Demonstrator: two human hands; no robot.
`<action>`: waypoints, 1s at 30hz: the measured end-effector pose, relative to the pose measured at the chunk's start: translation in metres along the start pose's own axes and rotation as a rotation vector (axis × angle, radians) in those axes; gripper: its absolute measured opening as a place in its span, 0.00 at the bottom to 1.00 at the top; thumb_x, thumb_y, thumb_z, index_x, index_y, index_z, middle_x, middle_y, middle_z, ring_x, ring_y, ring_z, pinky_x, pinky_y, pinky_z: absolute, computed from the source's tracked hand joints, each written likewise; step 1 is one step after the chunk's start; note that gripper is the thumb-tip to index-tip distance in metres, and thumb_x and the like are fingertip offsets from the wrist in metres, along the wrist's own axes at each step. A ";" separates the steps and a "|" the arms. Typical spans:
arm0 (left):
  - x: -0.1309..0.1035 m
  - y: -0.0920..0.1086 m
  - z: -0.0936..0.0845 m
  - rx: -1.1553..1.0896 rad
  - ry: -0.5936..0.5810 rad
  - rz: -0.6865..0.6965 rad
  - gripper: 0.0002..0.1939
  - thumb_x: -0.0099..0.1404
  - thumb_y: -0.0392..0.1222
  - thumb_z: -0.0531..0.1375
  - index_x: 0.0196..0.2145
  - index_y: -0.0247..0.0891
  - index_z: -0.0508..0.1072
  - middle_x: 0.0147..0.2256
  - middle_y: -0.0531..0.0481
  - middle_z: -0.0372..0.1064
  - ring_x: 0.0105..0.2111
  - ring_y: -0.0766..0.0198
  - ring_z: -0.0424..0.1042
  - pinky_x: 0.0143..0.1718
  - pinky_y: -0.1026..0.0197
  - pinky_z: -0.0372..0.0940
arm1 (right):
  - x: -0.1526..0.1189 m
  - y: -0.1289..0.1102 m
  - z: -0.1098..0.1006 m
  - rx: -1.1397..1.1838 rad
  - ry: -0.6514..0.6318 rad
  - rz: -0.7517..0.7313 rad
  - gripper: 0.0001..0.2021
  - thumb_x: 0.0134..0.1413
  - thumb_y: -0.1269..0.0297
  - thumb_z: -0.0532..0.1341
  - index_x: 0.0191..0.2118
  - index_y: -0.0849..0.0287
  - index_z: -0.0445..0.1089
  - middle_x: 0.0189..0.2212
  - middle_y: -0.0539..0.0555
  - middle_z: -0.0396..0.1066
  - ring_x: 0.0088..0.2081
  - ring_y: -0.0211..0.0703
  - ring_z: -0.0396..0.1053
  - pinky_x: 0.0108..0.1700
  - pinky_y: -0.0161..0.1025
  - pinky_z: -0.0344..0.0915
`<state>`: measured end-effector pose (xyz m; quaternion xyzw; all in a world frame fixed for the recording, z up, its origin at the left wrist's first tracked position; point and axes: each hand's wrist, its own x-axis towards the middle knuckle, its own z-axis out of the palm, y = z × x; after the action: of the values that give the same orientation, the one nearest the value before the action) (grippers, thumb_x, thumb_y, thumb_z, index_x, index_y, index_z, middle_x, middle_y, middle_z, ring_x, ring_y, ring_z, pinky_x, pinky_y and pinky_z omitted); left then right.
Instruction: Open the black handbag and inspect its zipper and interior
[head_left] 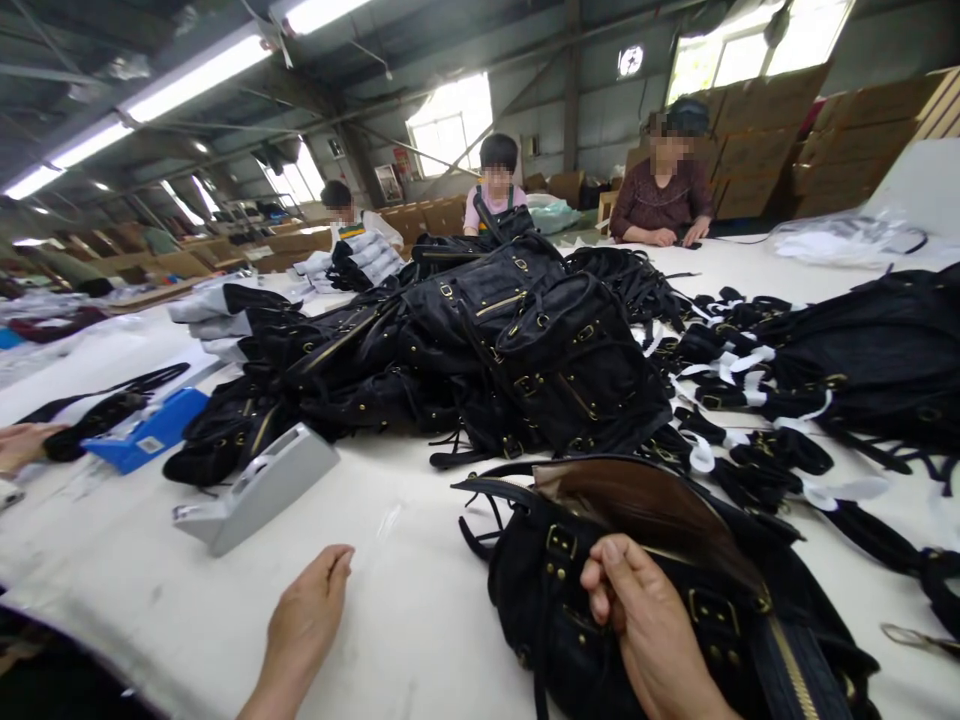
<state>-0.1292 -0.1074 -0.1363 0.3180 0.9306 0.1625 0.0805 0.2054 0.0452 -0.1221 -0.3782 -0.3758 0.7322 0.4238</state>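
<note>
A black handbag point(551, 600) with brass buckles and a brown lining point(637, 500) lies unzipped on the white table in front of me, its mouth gaping. My right hand point(637, 610) is over its front, just below the opening, thumb pressed to curled fingers; what they pinch, if anything, does not show. Left of the bag, my left hand point(307, 615) is low over the table, its fingertips pinched together. I cannot make out anything between them. Beyond that hand stands a grey tape dispenser point(259, 490).
A heap of black bags point(450, 340) fills the table's middle. Black straps with white wrapping point(739, 370) spread to the right. Near a blue tape dispenser point(146, 432), another person's hand point(26, 447) shows at the left edge. Several people sit across the table.
</note>
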 end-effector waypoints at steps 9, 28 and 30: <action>-0.002 0.005 0.041 0.295 -0.032 0.148 0.41 0.64 0.60 0.35 0.63 0.33 0.61 0.65 0.43 0.50 0.65 0.51 0.49 0.64 0.43 0.49 | 0.002 0.006 -0.004 -0.060 -0.022 0.016 0.28 0.53 0.35 0.65 0.32 0.60 0.65 0.25 0.50 0.66 0.23 0.34 0.57 0.26 0.28 0.54; -0.007 -0.031 0.039 0.687 -0.225 0.185 0.44 0.63 0.61 0.32 0.69 0.29 0.39 0.68 0.53 0.27 0.69 0.58 0.34 0.69 0.46 0.40 | 0.006 0.011 -0.002 -0.099 -0.081 0.010 0.28 0.55 0.36 0.64 0.32 0.61 0.65 0.25 0.51 0.67 0.22 0.35 0.58 0.26 0.30 0.54; -0.011 -0.031 0.040 0.596 -0.117 0.221 0.42 0.64 0.60 0.38 0.69 0.31 0.47 0.68 0.48 0.38 0.68 0.54 0.41 0.68 0.43 0.45 | 0.005 0.008 0.002 -0.086 -0.085 -0.005 0.28 0.55 0.36 0.63 0.32 0.62 0.65 0.24 0.51 0.67 0.22 0.34 0.58 0.25 0.30 0.55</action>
<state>-0.1284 -0.1272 -0.1841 0.4356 0.8908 -0.1280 0.0191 0.1994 0.0462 -0.1291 -0.3637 -0.4255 0.7296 0.3929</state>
